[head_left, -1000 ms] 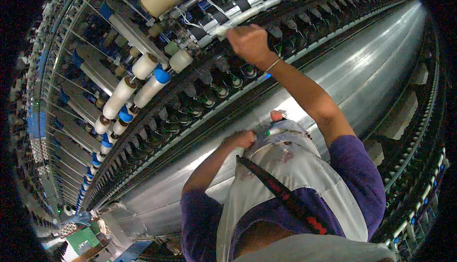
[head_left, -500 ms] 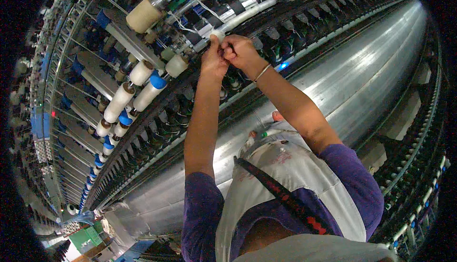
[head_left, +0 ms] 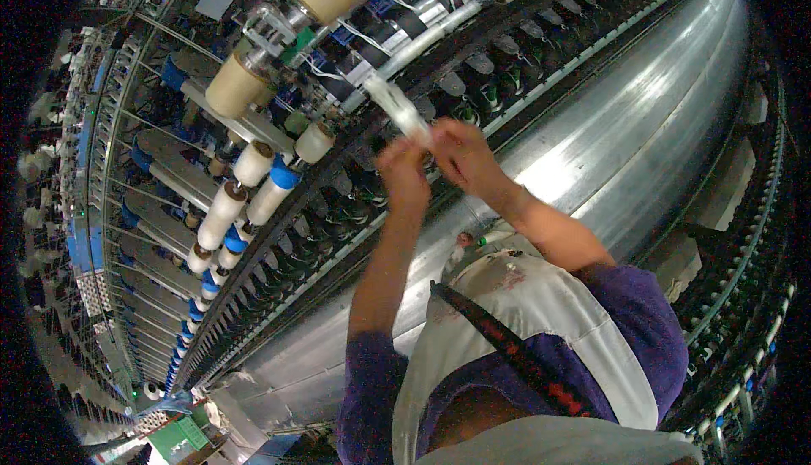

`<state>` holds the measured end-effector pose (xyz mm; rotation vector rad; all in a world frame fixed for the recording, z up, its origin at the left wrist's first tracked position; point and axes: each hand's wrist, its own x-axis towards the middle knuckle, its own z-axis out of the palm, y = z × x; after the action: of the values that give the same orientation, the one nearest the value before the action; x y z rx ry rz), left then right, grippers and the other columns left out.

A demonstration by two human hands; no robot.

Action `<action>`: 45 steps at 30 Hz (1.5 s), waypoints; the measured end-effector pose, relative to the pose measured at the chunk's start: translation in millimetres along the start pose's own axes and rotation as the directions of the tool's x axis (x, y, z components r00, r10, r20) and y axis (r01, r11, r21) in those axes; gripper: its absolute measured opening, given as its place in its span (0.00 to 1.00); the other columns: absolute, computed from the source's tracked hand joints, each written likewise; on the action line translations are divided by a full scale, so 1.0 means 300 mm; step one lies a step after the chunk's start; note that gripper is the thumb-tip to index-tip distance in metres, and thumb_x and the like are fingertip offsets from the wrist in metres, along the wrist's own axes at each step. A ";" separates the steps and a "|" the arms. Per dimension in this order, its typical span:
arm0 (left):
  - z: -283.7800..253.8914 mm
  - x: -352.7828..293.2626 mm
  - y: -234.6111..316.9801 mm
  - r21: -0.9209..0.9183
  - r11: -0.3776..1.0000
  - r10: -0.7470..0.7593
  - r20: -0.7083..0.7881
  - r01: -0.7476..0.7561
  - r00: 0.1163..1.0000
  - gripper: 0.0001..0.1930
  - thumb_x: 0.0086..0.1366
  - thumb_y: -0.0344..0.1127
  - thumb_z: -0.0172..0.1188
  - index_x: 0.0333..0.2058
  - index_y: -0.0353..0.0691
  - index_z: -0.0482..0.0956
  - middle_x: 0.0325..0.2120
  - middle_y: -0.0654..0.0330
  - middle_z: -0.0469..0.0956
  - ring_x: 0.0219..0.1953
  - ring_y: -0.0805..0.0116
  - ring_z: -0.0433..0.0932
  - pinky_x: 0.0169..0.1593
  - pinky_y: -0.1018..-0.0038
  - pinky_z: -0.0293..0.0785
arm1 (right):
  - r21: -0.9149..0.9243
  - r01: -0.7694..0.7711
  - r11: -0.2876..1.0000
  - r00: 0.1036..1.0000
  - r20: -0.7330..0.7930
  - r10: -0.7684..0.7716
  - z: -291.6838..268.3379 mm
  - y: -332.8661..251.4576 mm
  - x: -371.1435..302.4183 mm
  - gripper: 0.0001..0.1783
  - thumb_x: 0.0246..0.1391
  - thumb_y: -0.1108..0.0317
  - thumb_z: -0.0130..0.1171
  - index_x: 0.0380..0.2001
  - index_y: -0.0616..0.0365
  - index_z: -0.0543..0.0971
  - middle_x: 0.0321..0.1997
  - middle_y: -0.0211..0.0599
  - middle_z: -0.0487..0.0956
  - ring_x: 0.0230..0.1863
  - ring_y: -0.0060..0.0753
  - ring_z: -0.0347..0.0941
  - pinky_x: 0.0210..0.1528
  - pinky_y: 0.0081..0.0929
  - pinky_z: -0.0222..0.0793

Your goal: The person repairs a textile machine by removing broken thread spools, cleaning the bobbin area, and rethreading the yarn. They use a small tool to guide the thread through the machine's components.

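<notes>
A white, roller-like piece (head_left: 395, 106), smeared by motion, slants up and left from between my hands; its exact kind is unclear. My right hand (head_left: 465, 157) is closed round its lower end. Just left of it, my left hand (head_left: 405, 174) has bent fingers close to that same end, too blurred to show whether they grip. Both hands are over the row of dark spindle positions (head_left: 363, 179) along the spinning machine. Beyond the piece runs a long white roller (head_left: 431, 38).
Cream bobbins (head_left: 235, 87) and white rollers with blue caps (head_left: 272, 195) line the machine at left. A long, shiny metal cover (head_left: 591, 140) curves along the near side. Another machine row (head_left: 735, 275) stands at the far right.
Both hands have drawn back toward me from the long white roller and moved slightly right. The white piece, mostly hidden by the fingers before, now sticks out from them. The view has shifted somewhat.
</notes>
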<state>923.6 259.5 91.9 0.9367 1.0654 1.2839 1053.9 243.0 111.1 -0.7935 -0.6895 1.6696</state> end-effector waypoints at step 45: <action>0.291 -0.010 0.037 -0.375 0.850 -0.314 0.203 0.370 0.927 0.16 0.58 0.45 0.58 0.40 0.41 0.71 0.32 0.57 0.75 0.35 0.57 0.76 0.41 0.61 0.76 | -0.038 0.685 0.727 0.718 -0.130 -0.684 -0.065 0.055 0.452 0.16 0.48 0.74 0.48 0.09 0.52 0.64 0.10 0.28 0.64 0.08 0.23 0.53 0.11 0.23 0.50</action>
<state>1004.9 260.6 126.0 0.4778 0.7723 1.0672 1037.4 372.2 65.9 -0.5319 -0.7575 0.9237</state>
